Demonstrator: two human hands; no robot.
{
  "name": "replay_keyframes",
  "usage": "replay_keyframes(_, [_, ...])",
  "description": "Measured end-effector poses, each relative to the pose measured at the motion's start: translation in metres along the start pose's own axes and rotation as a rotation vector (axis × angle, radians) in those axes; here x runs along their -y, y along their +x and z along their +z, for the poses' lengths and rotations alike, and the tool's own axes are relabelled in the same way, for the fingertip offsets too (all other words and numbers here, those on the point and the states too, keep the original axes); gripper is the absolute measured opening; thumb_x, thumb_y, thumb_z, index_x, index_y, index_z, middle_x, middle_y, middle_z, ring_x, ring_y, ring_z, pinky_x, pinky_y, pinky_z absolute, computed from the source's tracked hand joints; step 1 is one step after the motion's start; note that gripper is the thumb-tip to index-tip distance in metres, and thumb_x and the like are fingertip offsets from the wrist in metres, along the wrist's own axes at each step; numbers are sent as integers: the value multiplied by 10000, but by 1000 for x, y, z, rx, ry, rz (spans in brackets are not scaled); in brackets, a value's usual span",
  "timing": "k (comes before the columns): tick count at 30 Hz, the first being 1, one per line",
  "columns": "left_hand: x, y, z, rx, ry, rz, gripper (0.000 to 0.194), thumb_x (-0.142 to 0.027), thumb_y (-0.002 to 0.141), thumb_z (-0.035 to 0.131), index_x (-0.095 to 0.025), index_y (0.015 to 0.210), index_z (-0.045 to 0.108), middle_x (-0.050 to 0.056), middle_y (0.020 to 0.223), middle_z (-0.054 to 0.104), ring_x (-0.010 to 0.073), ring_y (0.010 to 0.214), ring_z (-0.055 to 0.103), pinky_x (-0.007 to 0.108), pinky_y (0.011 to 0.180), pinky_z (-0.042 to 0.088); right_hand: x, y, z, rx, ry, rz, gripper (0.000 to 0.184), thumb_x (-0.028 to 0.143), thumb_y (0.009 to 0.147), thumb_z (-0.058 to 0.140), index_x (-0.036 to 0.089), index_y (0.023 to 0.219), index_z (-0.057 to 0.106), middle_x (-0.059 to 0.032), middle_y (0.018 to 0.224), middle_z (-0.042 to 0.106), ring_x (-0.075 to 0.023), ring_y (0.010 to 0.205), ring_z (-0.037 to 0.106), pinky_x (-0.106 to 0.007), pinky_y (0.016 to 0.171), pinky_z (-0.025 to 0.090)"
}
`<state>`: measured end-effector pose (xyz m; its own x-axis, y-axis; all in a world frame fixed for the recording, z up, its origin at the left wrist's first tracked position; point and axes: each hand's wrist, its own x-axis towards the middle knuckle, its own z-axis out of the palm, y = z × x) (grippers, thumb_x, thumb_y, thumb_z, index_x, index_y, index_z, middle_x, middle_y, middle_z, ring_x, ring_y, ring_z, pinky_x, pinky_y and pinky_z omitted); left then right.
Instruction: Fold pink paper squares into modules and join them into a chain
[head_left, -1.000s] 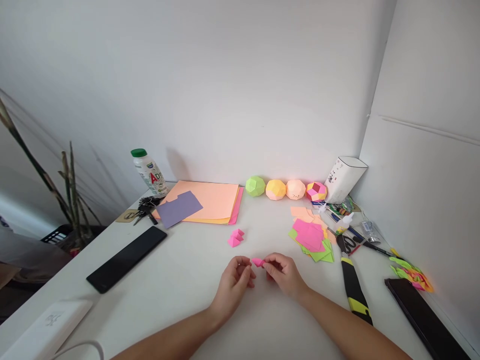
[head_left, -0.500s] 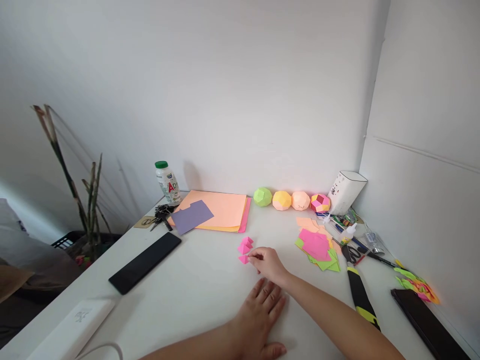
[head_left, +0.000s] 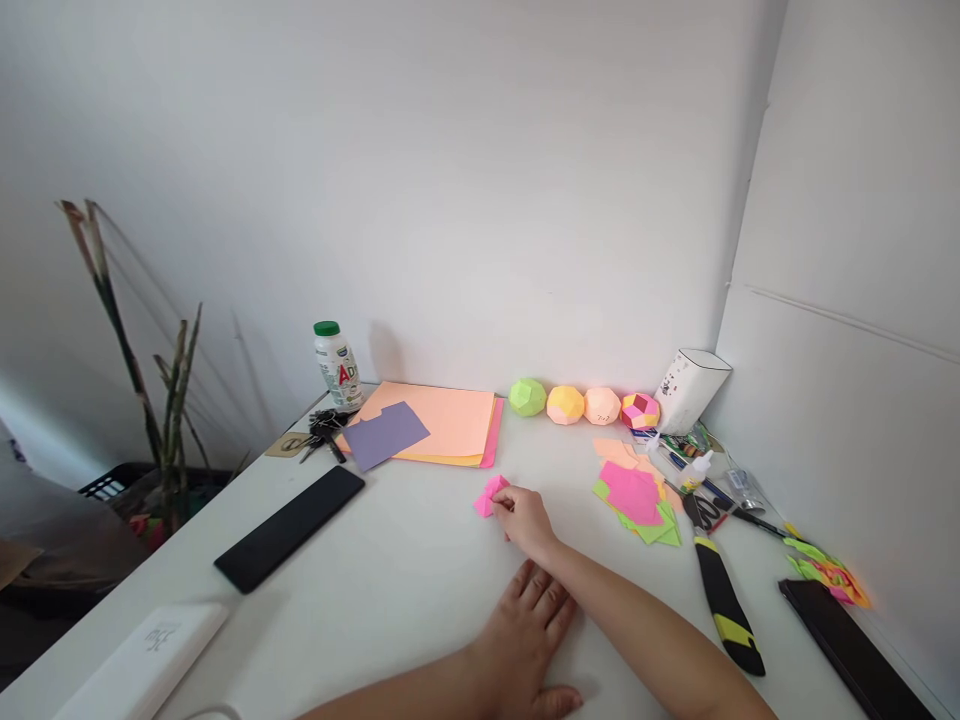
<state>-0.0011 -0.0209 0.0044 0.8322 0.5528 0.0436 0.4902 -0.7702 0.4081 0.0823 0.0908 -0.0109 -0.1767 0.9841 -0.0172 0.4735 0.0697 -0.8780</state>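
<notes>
Small pink folded paper pieces (head_left: 490,494) sit close together on the white table, in the middle of the head view. Thumb and forefinger of my right hand (head_left: 525,520) pinch at the near right side of this pink group. The fingertips partly hide the piece they hold, so I cannot tell whether it is joined to the others or only touches them. My left hand (head_left: 521,640) lies flat on the table, palm down with the fingers stretched out, just below my right wrist, and holds nothing.
Behind stand several faceted paper balls (head_left: 565,405) and stacked coloured sheets (head_left: 442,420). To the right lie cut paper pieces (head_left: 634,495), a utility knife (head_left: 724,600), a glue bottle (head_left: 696,472) and scissors (head_left: 706,512). At left are a black slab (head_left: 291,528) and a white power bank (head_left: 146,660).
My right hand has moved slightly away from me and left, bringing its pink piece up against the other pink pieces. My left hand still lies flat.
</notes>
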Motion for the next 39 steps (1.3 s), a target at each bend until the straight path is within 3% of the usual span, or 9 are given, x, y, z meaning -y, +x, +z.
replay_keyframes(8, [-2,-3,-7,39,-18,0,799,-640,853,244,-139,1460,107,136,1524,123,350,1390,55,534,1116,21,-7,-15,-10,-53,-69,-77,200,123,803,484,159,952,612,-12,774,641,-88,462,579,-188,401,451])
replay_keyframes(12, [1,-3,2,43,16,-56,809,-656,839,259,-136,1452,167,147,1517,129,375,1383,65,555,1104,31,-11,-26,-48,-163,-203,-135,150,144,796,520,165,879,643,-67,925,649,-175,811,633,-300,741,519])
replay_keyframes(15, [4,-2,8,49,39,-1,797,-643,839,287,-157,1455,148,137,1525,87,385,1381,57,580,1089,42,-20,-32,-89,-285,-357,-124,286,114,799,511,103,1065,614,-184,1242,516,-302,1218,417,-457,1036,288])
replay_keyframes(17, [7,-2,11,34,43,21,794,-630,842,306,-165,1459,123,135,1527,67,388,1380,55,586,1085,50,-30,-36,-112,-400,-765,1,420,110,792,529,41,1206,535,-236,1379,373,-358,1320,253,-491,1070,183])
replay_keyframes(21, [10,-2,13,15,50,33,807,-624,838,330,-167,1461,100,137,1529,58,393,1379,58,588,1081,55,-50,-46,-133,-299,-1126,273,473,158,858,469,-71,1272,453,-315,1356,370,-383,1276,338,-436,1014,285])
replay_keyframes(25, [10,-3,14,8,58,38,803,-619,841,333,-170,1462,94,137,1529,54,394,1378,61,591,1080,57,-56,-51,-133,-227,-1159,239,343,72,862,417,3,1147,595,-242,1209,556,-298,1163,490,-342,968,346])
replay_keyframes(31, [11,-3,14,-9,47,51,808,-615,838,354,-163,1461,108,141,1528,59,393,1378,68,588,1082,59,-53,-49,-130,-226,-1212,206,307,-14,806,438,38,981,684,-220,1067,632,-282,1059,553,-326,878,396])
replay_keyframes(34, [12,-2,15,-8,33,43,812,-618,833,364,-171,1461,110,138,1528,70,393,1377,80,590,1081,54,-51,-50,-129,-248,-1220,177,274,95,870,438,45,959,692,-209,1043,645,-282,1038,562,-330,866,398])
replay_keyframes(39, [13,-2,17,-10,22,40,830,-626,819,387,-175,1461,115,142,1528,81,403,1373,88,591,1079,59,-48,-52,-130,-303,-1206,149,448,302,958,318,66,915,697,-183,978,664,-273,975,580,-341,824,408])
